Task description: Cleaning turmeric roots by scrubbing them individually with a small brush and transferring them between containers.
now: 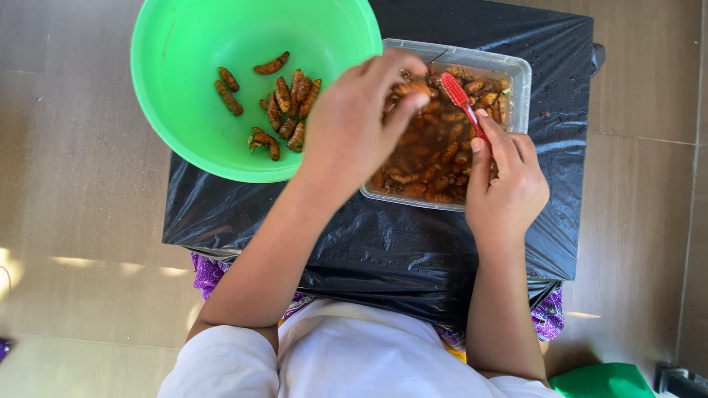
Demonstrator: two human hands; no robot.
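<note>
My left hand [354, 118] pinches one brown grub [411, 88] between thumb and fingers, just above a clear plastic tub [521, 74] filled with brownish water and several more grubs. My right hand [509, 184] grips a red toothbrush [457, 92], its bristled head pointing up toward the held grub, close beside it. To the left stands a large green bowl [184, 51] with several grubs [284, 110] lying on its bottom.
Bowl and tub rest on a black plastic sheet [383, 243] draped over a small table. Grey floor tiles [66, 184] surround it. A green object [601, 382] lies at the lower right, near my white clothing.
</note>
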